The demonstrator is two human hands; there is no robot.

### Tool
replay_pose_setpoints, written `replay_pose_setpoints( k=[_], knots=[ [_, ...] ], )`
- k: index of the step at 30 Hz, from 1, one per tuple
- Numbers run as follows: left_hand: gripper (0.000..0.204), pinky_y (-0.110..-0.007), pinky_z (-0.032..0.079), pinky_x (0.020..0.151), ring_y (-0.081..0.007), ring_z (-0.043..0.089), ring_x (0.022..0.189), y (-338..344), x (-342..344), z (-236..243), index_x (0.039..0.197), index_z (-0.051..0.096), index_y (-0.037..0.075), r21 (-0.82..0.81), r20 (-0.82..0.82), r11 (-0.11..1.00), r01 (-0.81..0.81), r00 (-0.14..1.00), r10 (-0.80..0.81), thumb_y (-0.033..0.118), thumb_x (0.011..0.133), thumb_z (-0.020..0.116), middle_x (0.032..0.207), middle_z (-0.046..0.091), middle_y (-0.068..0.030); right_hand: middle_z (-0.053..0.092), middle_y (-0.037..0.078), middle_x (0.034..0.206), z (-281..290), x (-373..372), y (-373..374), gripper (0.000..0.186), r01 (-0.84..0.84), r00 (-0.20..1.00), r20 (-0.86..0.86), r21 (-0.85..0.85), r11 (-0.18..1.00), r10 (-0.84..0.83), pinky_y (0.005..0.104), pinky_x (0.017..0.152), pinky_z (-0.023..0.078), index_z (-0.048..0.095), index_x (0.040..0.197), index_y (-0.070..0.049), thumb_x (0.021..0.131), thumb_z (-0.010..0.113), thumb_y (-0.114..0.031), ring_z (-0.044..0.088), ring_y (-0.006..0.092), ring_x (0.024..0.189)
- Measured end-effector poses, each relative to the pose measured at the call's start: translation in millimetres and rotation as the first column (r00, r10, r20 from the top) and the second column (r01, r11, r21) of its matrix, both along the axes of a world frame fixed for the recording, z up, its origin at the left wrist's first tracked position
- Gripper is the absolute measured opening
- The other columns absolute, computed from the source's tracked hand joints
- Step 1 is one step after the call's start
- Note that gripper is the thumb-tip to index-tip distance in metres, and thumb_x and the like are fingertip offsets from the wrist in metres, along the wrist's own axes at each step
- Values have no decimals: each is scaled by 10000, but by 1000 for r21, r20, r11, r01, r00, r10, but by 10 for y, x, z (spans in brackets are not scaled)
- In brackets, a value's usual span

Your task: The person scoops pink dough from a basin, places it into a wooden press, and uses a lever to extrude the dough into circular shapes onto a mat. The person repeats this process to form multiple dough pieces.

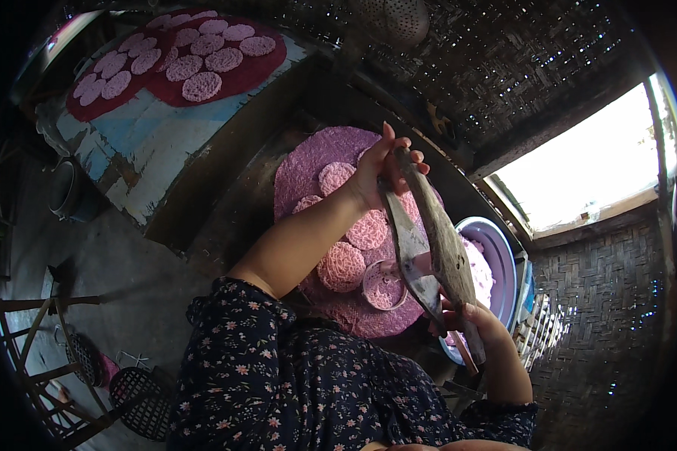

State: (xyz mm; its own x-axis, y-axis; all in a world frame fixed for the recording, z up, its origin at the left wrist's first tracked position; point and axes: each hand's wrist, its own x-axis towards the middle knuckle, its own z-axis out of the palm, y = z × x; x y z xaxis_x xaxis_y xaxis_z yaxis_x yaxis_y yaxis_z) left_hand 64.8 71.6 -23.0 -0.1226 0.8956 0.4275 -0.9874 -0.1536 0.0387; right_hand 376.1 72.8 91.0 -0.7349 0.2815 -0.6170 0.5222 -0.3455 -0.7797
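Gripping a long wooden press [436, 240] at both ends, the left hand [380, 169] is closed around its upper end while the right hand [474, 319] clasps the lower end. The press hangs over the purple woven mat [308, 161], near that mat's right edge, above a small ring mould [384, 286] and pink noodle rounds [341, 266]. It looks stiff, heavy and weathered, best held by its ends; the rounds seem soft and fragile.
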Motion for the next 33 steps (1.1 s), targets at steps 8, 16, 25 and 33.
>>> replay_pose_setpoints(
  k=[8, 16, 25, 33],
  knots=[
    [399, -412, 514, 772, -290, 637, 884, 115, 316, 10, 806, 625, 179, -38, 58, 996, 77, 996, -75, 570, 835, 549, 826, 642, -65, 611, 165, 949, 229, 120, -105, 687, 98, 993, 56, 94, 991, -104, 336, 680, 510, 502, 1148, 75, 746, 657, -460, 628, 229, 793],
    [399, -334, 530, 608, -285, 647, 863, -221, 421, -38, 776, 613, 179, -273, 48, 960, 62, 998, -50, 552, 873, 511, 781, 651, -59, 619, 152, 934, 153, 218, -241, 704, 117, 988, 107, -30, 993, -113, 309, 677, 510, 506, 1142, 92, 714, 694, -435, 626, 209, 771],
    [422, -261, 463, 414, -263, 640, 812, -225, 198, 85, 734, 568, 194, -308, -74, 944, -120, 992, 102, 580, 878, 478, 739, 621, -45, 643, 158, 880, 18, 60, -205, 658, 20, 996, 82, 140, 990, -31, 318, 624, 522, 559, 1063, 91, 707, 691, -446, 639, 217, 693],
    [429, -262, 477, 451, -256, 655, 765, -199, 429, 33, 728, 545, 186, -353, -44, 933, -68, 997, 56, 587, 870, 486, 722, 611, -59, 627, 106, 862, 135, 202, -267, 554, 85, 991, 99, 62, 994, -91, 282, 654, 501, 570, 1061, 67, 751, 696, -375, 614, 169, 725]
  ],
)
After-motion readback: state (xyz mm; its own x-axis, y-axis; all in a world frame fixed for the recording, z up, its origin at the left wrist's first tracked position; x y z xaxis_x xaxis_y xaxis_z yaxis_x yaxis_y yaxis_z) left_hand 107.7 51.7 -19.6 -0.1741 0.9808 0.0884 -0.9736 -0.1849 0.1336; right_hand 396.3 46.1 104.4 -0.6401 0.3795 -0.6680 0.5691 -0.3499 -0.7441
